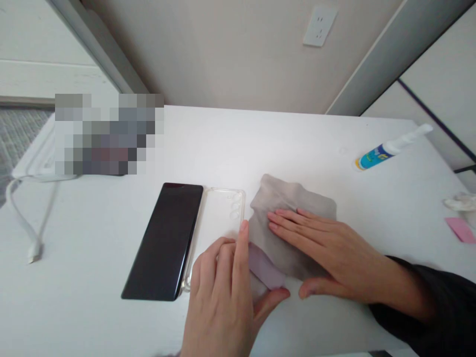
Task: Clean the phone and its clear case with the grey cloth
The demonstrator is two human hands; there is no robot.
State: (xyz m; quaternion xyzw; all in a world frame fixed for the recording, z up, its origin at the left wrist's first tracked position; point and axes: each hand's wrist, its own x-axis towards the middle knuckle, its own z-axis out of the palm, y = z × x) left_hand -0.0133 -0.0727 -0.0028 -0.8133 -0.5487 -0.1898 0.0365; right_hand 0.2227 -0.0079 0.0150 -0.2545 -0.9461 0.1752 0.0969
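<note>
A thin grey cloth lies on the white table in front of me, slightly wrinkled. My right hand rests flat on it, fingers stretched out and thumb apart. At the cloth's left edge is my left hand, its fingers partly curled, index finger straighter and thumb out to the side. A lilac folded part of the cloth shows between that thumb and index finger; the hand covers the rest of the grip. Left of the cloth lies a clear phone case, its lower part behind my left hand. Beside it is a black phone with a dark screen.
A small blue-and-white spray bottle lies toward the back right. Near the right edge are a pink slip and a crumpled white piece. A white cable loops at the left, near a pixelated area. A wall stands behind the table.
</note>
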